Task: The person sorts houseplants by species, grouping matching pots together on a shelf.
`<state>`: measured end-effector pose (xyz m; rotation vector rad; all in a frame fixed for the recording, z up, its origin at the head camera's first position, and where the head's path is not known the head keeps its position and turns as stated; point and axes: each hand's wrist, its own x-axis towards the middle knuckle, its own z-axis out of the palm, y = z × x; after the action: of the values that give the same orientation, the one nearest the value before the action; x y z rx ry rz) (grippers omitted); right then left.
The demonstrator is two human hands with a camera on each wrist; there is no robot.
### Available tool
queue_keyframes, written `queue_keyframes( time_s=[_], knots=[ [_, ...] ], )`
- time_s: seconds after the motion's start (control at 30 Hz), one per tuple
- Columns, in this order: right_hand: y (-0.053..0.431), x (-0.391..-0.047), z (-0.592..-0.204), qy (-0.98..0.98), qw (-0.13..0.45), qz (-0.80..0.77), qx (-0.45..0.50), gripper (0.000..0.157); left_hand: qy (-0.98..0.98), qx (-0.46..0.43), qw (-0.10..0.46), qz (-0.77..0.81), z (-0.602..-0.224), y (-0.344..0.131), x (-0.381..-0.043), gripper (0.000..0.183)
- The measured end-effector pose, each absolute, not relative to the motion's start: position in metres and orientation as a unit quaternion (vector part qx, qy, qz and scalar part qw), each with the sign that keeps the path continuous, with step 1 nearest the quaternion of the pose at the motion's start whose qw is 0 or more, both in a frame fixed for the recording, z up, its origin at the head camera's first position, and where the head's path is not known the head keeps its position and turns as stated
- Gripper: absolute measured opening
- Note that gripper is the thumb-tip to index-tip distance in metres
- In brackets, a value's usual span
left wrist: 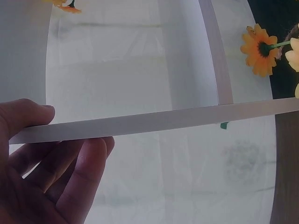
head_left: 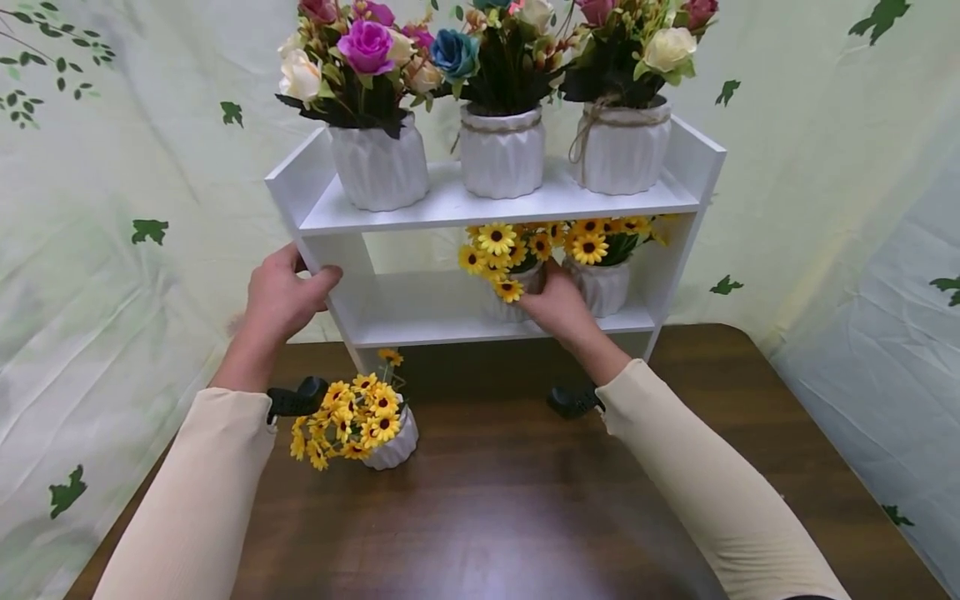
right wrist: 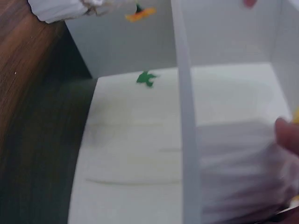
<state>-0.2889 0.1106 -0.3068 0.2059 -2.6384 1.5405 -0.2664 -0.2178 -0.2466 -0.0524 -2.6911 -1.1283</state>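
Observation:
My left hand (head_left: 281, 293) grips the left side panel of a white two-tier shelf (head_left: 420, 307). In the left wrist view the thumb lies on one side of the panel edge (left wrist: 154, 120) and the fingers on the other. On the lower tier, my right hand (head_left: 562, 307) holds a white pot (head_left: 497, 310) of yellow sunflowers (head_left: 497, 240), its fingers partly hidden behind the blooms. The ribbed pot (right wrist: 238, 172) looks blurred in the right wrist view, with the thumb (right wrist: 286, 135) against it. Just right of that hand stands a second sunflower pot (head_left: 606, 290).
A third sunflower pot (head_left: 393, 442) leans on the brown table (head_left: 480, 517), below the shelf's left end. Along the top tier stand three white pots of roses, left (head_left: 381, 167), middle (head_left: 501, 158) and right (head_left: 626, 154). A leaf-printed cloth (head_left: 150, 292) hangs behind.

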Motion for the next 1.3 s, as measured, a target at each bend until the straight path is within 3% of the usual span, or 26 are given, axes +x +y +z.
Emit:
queue_keyframes(
  time_s=[0.1,0.2,0.27,0.4,0.5,0.63,0.97,1.13,1.3],
  knots=[
    [0.112,-0.268,-0.307,-0.873,0.054,0.477,0.086,0.092,-0.917,-0.016,0.113,-0.382,-0.246,-0.219,-0.264,0.057],
    [0.115,-0.247,-0.313,-0.862,0.098,0.488,0.096,0.093,-0.919,-0.016,0.114,-0.378,-0.246,-0.220,-0.263,0.056],
    [0.116,-0.234,-0.321,-0.836,0.156,0.515,0.103,0.081,-0.919,-0.017,0.113,-0.377,-0.246,-0.220,-0.264,0.056],
    [0.115,-0.221,-0.344,-0.775,0.287,0.545,0.142,0.042,-0.919,-0.023,0.109,-0.378,-0.245,-0.221,-0.267,0.056],
    [0.111,-0.218,-0.359,-0.753,0.314,0.548,0.183,0.018,-0.918,-0.027,0.109,-0.380,-0.245,-0.221,-0.268,0.056],
    [0.105,-0.218,-0.378,-0.767,0.256,0.548,0.214,0.009,-0.915,-0.025,0.110,-0.387,-0.246,-0.218,-0.269,0.057],
    [0.079,-0.229,-0.405,-0.850,-0.026,0.465,0.245,0.011,-0.911,-0.014,0.113,-0.397,-0.249,-0.214,-0.271,0.056],
    [0.057,-0.230,-0.416,-0.850,-0.087,0.443,0.271,0.023,-0.898,-0.019,0.115,-0.424,-0.249,-0.218,-0.269,0.058],
    [0.036,-0.235,-0.428,-0.856,-0.127,0.424,0.268,0.047,-0.880,-0.046,0.093,-0.464,-0.249,-0.225,-0.267,0.060]
  ],
)
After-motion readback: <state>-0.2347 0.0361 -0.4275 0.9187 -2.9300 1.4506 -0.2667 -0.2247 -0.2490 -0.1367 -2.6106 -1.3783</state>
